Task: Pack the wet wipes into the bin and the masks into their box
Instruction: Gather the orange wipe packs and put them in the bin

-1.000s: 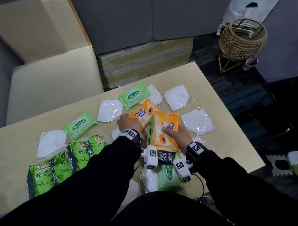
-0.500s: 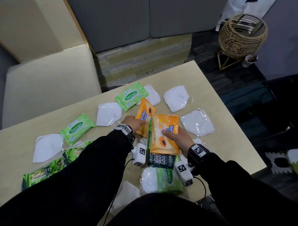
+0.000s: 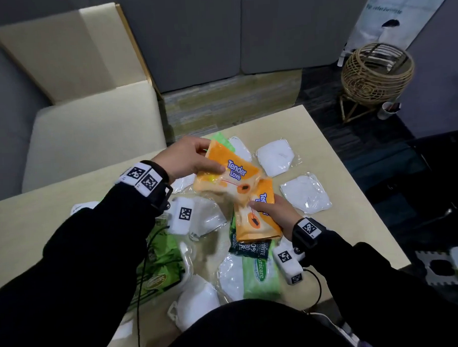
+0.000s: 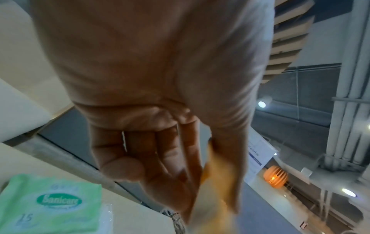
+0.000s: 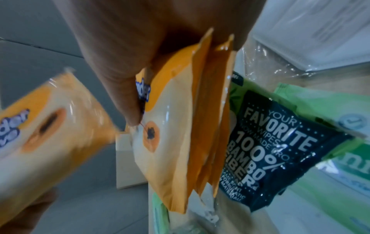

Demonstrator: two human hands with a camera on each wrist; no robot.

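An orange Tender Love wipes pack in each of my hands, held above the table.

My left hand (image 3: 185, 159) pinches one orange Tender Love pack (image 3: 226, 174) by its edge, thumb on the printed face and fingers curled behind it, lifted clear of the table (image 3: 334, 147). My right hand (image 3: 273, 213) grips a small stack, a second orange Tender Love pack (image 3: 256, 219) on top and a dark bamboo-fibre wipes pack (image 3: 249, 248) beneath; the upper pack overlaps this stack's far end. Just below my right wrist lies a green Sanicare wipes pack (image 3: 260, 274). Bagged white masks (image 3: 305, 193) lie beyond my right hand, more between my forearms. A rattan basket (image 3: 375, 75) stands on the floor, well apart.
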